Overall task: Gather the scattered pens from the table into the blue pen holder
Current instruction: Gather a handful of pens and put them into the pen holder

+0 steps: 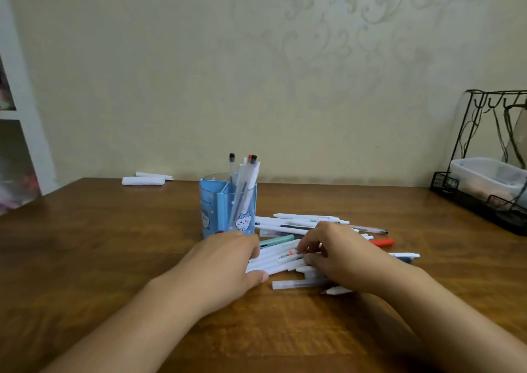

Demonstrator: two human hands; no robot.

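Observation:
The blue pen holder (228, 205) stands upright at the middle of the wooden table (114, 244), with several pens (245, 173) sticking out of it. To its right lies a heap of scattered pens (288, 227), mostly white, plus a teal pen (278, 240) and a red cap (382, 242). My left hand (228, 261) grips the left ends of a bundle of white pens (276, 261). My right hand (339, 255) lies over the middle of the heap, its curled fingers pinching the same bundle. Pens under both hands are hidden.
Two white rolls (144, 180) lie at the far left by the wall. A black wire rack (490, 156) holding a clear plastic box (484, 177) stands at the far right. A white shelf (17, 116) is at the left edge.

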